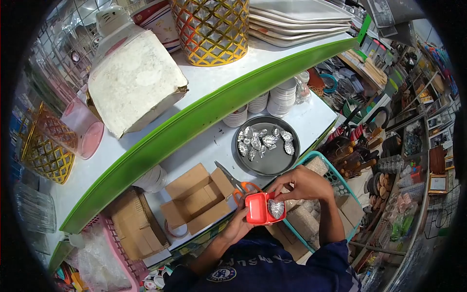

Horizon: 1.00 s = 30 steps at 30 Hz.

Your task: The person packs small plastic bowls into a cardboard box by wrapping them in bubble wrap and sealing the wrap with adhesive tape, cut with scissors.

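My left hand [237,225] is closed around an open red plastic box [256,209] with its lid folded back. A small shiny fluted metal mould [276,209] lies in the right half of the box. The fingers of my right hand [307,183] are pinched at the mould's upper edge; their tips are partly hidden. Beyond my hands a round dark grey pan [268,167] holds several similar silver moulds [256,141]. Orange-handled scissors [237,183] lie beside the pan, just past the red box.
An open cardboard box [197,204] stands left of the scissors, near a tape roll [175,229]. A teal basket [357,221] with packed goods is at my right. Stacked white cups [282,100] stand behind the pan. A green-edged shelf [204,114] overhangs the worktop.
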{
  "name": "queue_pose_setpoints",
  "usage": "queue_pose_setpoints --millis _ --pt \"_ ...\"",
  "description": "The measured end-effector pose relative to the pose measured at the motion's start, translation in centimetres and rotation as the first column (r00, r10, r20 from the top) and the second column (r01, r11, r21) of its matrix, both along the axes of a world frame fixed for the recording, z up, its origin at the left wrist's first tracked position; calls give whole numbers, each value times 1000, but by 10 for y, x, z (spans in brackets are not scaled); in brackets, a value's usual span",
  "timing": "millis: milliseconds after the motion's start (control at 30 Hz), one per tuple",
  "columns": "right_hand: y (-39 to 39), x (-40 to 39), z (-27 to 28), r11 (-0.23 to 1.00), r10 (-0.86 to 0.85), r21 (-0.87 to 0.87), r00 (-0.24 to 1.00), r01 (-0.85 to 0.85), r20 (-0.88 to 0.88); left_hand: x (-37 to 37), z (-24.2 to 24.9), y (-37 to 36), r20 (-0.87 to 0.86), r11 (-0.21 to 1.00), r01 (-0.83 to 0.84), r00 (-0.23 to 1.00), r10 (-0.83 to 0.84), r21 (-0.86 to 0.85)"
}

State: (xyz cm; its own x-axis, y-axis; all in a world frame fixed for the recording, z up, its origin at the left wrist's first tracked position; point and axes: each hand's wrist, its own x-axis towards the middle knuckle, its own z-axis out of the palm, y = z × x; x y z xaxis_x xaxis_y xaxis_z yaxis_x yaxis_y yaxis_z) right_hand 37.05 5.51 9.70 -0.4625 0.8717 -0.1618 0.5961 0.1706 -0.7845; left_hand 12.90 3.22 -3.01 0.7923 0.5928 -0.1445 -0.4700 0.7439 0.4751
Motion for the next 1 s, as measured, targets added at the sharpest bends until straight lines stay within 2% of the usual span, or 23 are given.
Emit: queue_pose_setpoints --millis 133,200,233,267,333,367,433,467,533,667,867,933,967,1000 --pt "7 5 -2 1000 29 -6 997 -30 -67 -1 -3 0 3 1000 -4 1000 4 -27" --pt "14 12 -14 994 -85 51 983 95 -160 -1 -4 -1 56 999 2 998 0 -37" --pt "21 14 -30 971 -226 44 959 237 -171 -1 -5 -1 57 999 -2 998 4 -37" --pt "29 16 -43 972 -222 44 960 233 -170 -1 -7 -2 47 999 -9 999 11 -37" --pt "44 22 -64 867 -455 272 886 417 90 -2 -9 -4 39 999 -16 999 17 -37" --pt "50 25 -78 867 -454 273 886 416 91 -2 -10 -4 51 999 -5 999 7 -33" --pt "60 31 -103 772 -559 513 786 375 265 -3 -12 -7 63 1000 2 998 0 -27" --pt "65 30 -111 772 -557 515 787 373 265 -3 -13 -8 16 1000 -12 1000 13 -7" --pt "73 23 -121 681 -683 586 671 440 289 -2 -13 -9 -28 999 -29 999 29 17" --pt "81 26 -134 675 -684 602 666 426 297 -4 -13 -10 -37 999 -29 999 30 13" --pt "68 20 -99 663 -713 581 634 472 299 -5 -6 -8 -8 999 -30 999 31 16" --pt "61 21 -90 665 -719 506 655 550 234 -5 -6 -7 1 1000 -18 1000 18 13" --pt "56 20 -85 664 -720 505 653 551 235 -4 -8 -7 19 1000 -12 1000 12 16" --pt "51 19 -80 660 -701 513 695 549 159 -4 -10 -7 38 1000 -7 999 6 20"
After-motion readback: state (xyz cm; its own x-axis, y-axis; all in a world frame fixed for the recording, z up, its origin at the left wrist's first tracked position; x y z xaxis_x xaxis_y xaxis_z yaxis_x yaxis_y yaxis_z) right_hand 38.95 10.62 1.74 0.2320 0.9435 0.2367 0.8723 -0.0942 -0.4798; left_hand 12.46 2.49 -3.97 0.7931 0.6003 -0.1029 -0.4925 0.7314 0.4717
